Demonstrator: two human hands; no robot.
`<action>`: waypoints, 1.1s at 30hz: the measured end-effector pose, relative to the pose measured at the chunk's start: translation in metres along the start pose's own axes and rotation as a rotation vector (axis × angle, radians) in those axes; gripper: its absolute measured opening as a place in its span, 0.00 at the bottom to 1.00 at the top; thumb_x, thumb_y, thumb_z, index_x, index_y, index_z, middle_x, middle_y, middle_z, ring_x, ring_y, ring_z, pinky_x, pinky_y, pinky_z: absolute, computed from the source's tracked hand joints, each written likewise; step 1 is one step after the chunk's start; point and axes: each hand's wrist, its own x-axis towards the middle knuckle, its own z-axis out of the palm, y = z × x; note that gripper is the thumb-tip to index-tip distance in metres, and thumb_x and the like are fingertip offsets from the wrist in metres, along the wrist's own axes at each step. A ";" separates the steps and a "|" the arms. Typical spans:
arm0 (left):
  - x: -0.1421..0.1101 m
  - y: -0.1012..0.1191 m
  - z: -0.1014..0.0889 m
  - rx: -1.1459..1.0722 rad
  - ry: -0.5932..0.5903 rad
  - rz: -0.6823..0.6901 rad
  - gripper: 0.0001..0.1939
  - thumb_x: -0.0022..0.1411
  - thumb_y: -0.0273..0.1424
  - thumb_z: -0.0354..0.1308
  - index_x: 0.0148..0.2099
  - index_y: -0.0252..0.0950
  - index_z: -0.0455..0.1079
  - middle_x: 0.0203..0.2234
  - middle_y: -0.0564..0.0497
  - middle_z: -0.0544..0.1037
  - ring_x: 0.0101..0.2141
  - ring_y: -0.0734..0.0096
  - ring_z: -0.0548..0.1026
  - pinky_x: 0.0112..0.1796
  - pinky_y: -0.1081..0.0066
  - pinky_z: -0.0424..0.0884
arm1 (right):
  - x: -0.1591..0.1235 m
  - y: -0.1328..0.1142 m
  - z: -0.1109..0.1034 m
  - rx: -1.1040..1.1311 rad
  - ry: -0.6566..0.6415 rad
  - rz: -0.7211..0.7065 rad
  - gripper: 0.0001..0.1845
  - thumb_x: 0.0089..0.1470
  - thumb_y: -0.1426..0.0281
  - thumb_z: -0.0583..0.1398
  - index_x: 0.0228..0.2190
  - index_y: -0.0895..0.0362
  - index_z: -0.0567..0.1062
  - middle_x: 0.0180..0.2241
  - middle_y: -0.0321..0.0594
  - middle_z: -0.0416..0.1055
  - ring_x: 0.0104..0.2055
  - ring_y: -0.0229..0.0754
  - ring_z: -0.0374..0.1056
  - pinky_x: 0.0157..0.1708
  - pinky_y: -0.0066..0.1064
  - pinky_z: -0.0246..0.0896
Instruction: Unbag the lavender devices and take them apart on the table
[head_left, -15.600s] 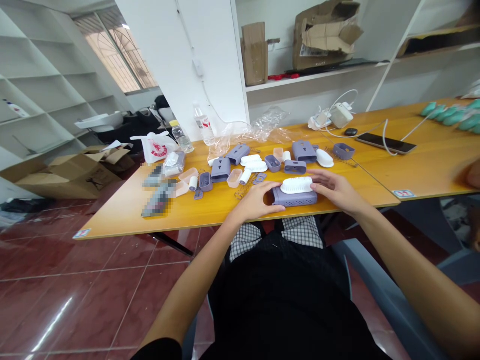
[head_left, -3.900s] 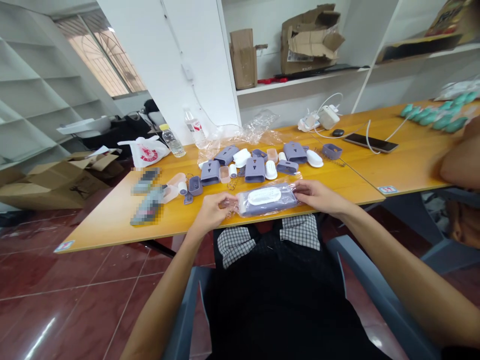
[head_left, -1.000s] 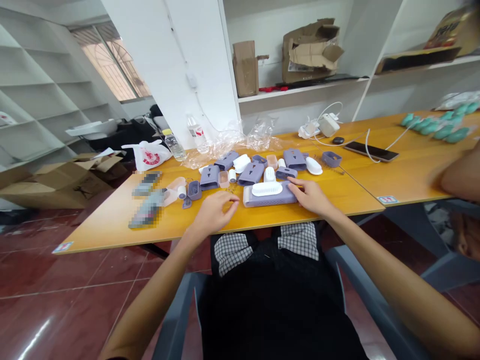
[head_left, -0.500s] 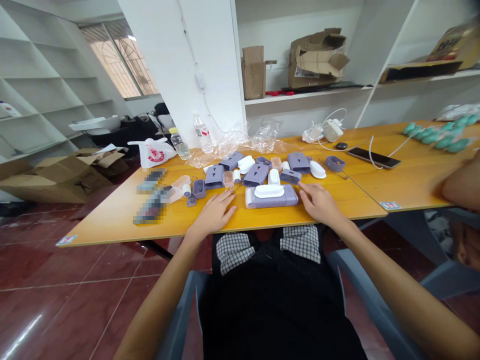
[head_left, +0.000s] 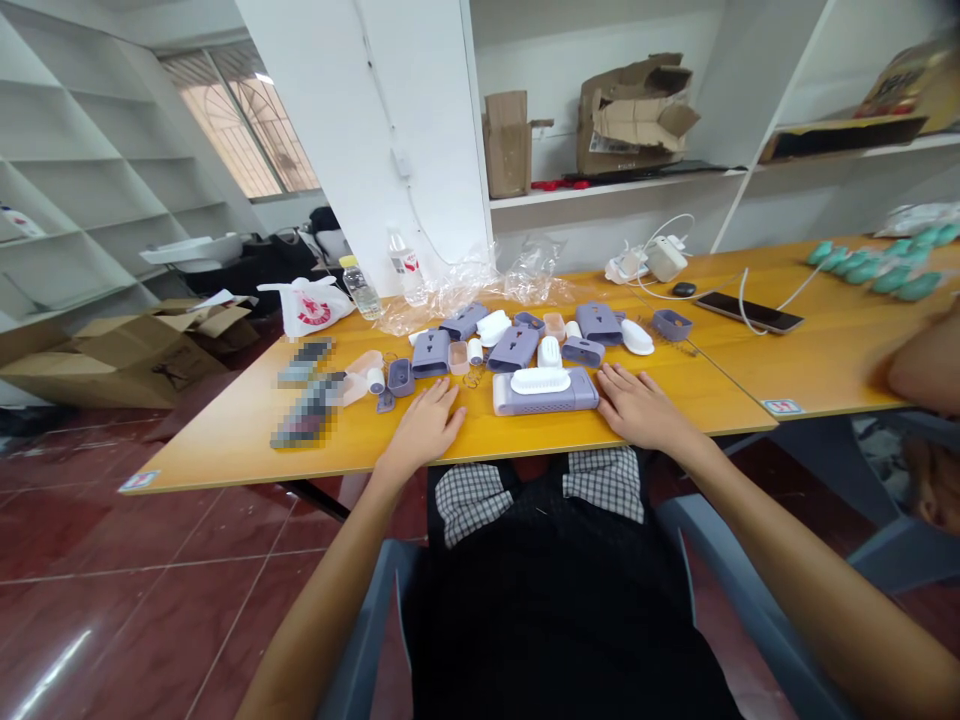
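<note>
My left hand (head_left: 427,425) lies flat on the orange table (head_left: 480,440), fingers stretched toward the plastic parts, holding nothing. Flat on the wood as well, my right hand (head_left: 637,408) has its fingers extended beside the right end of a purple plastic case (head_left: 544,402). A white brush (head_left: 540,381), bristles up, rests on that case between the hands. Behind are several purple shells (head_left: 513,349), small purple open frames (head_left: 401,376), white oval pieces (head_left: 637,338), a clear pinkish cup (head_left: 458,357), a white cylinder (head_left: 475,351) and thin metal springs (head_left: 474,377).
Crumpled clear plastic bags (head_left: 472,285) and two bottles (head_left: 361,288) stand at the back, near a white bag (head_left: 311,306). A phone (head_left: 748,313) with a cable lies right. Green pieces (head_left: 892,272) and another person's arm (head_left: 926,360) are at far right.
My right hand has come down flat beside the case, fingers straighter than before. My left hand has drawn slightly left, off the springs. The parts lie as they were.
</note>
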 end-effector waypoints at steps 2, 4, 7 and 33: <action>0.001 0.000 0.001 0.018 -0.025 -0.001 0.32 0.76 0.43 0.45 0.73 0.32 0.68 0.74 0.37 0.65 0.74 0.45 0.62 0.74 0.46 0.57 | 0.000 0.000 -0.001 -0.002 0.000 -0.002 0.36 0.72 0.58 0.46 0.74 0.59 0.63 0.77 0.53 0.56 0.79 0.61 0.53 0.75 0.62 0.48; 0.001 0.001 0.000 0.031 -0.044 -0.004 0.33 0.77 0.43 0.44 0.74 0.30 0.66 0.75 0.36 0.63 0.75 0.45 0.61 0.74 0.47 0.55 | 0.000 0.000 -0.002 -0.010 -0.014 -0.001 0.36 0.72 0.58 0.46 0.73 0.61 0.63 0.77 0.54 0.55 0.79 0.61 0.52 0.75 0.62 0.48; 0.000 0.001 0.000 0.041 -0.057 0.000 0.33 0.78 0.44 0.43 0.74 0.31 0.66 0.75 0.37 0.63 0.75 0.46 0.60 0.75 0.48 0.54 | 0.001 -0.001 -0.004 -0.011 -0.040 0.003 0.37 0.72 0.58 0.45 0.73 0.64 0.63 0.77 0.56 0.54 0.79 0.61 0.51 0.75 0.62 0.46; -0.001 0.001 -0.002 0.058 -0.085 0.001 0.33 0.79 0.43 0.43 0.75 0.29 0.64 0.76 0.36 0.61 0.76 0.46 0.59 0.75 0.45 0.53 | -0.002 -0.002 -0.006 -0.007 0.006 -0.021 0.35 0.73 0.58 0.46 0.73 0.57 0.64 0.76 0.52 0.58 0.78 0.61 0.54 0.74 0.62 0.50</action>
